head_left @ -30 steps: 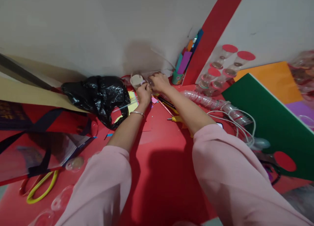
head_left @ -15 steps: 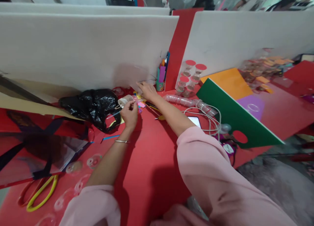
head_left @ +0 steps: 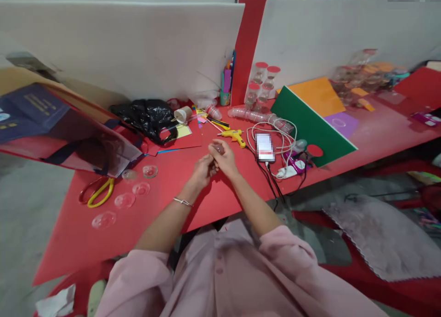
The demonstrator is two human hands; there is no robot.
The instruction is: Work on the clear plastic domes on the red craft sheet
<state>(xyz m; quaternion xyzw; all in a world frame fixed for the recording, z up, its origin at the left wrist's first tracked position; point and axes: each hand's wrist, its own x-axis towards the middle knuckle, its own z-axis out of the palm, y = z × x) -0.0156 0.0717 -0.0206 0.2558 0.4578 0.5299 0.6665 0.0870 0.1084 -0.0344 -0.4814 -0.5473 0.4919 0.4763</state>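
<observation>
My left hand (head_left: 204,166) and my right hand (head_left: 224,157) are together over the red table (head_left: 161,225), near its front edge. Both have curled fingers, and the right overlaps the left. A small shiny, see-through piece (head_left: 218,148) shows at the top of the right hand; its kind cannot be made out. Just beyond the hands lies a yellow glue gun (head_left: 234,136). Further back are a yellow cutter knife (head_left: 218,123), a white cup (head_left: 183,115) on its side and stacked clear plastic cups (head_left: 214,111).
Clear plastic domes (head_left: 124,200) and yellow-handled scissors (head_left: 100,193) lie left, beside a large bag (head_left: 86,144). A black plastic bag (head_left: 148,119) sits behind. To the right are a phone (head_left: 264,147), cables, a green board (head_left: 310,128) and red-topped hourglass shapes (head_left: 265,89).
Both hands have drawn back from the cup and papers at the rear and come together near the front edge. The glue gun shows fully now. The camera view has shifted.
</observation>
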